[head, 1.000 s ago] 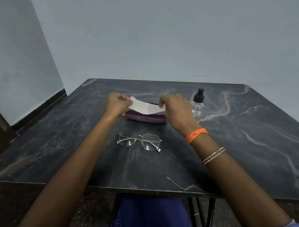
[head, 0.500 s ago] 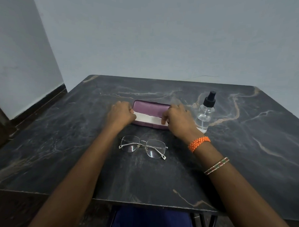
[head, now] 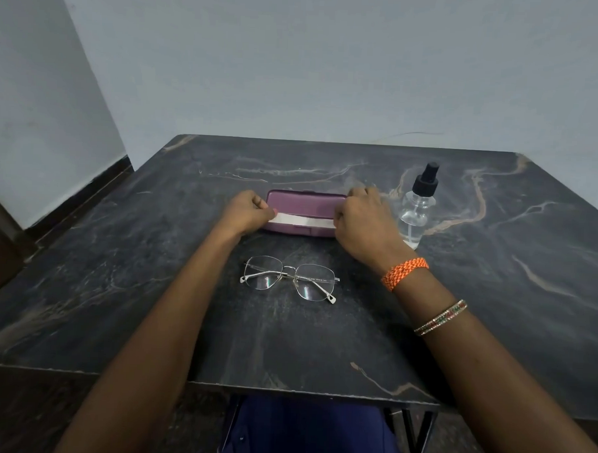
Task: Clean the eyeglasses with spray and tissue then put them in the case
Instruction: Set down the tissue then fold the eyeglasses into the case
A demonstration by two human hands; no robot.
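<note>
A dark marbled counter (head: 151,288) stands against a pale blue wall. The left hand (head: 247,212) and right hand (head: 363,222) each pinch one end of a folded white tissue (head: 303,220) lying across a closed purple eyeglass case (head: 305,206). Silver-framed eyeglasses (head: 288,277) rest nearer the person. A clear spray bottle (head: 416,207) stands just right of the case.

- A single wide-angle head view looks forward and down along both forearms onto the table (head: 493,303).
- Its near edge sits close; the far wall (head: 331,73) fills the top.
</note>
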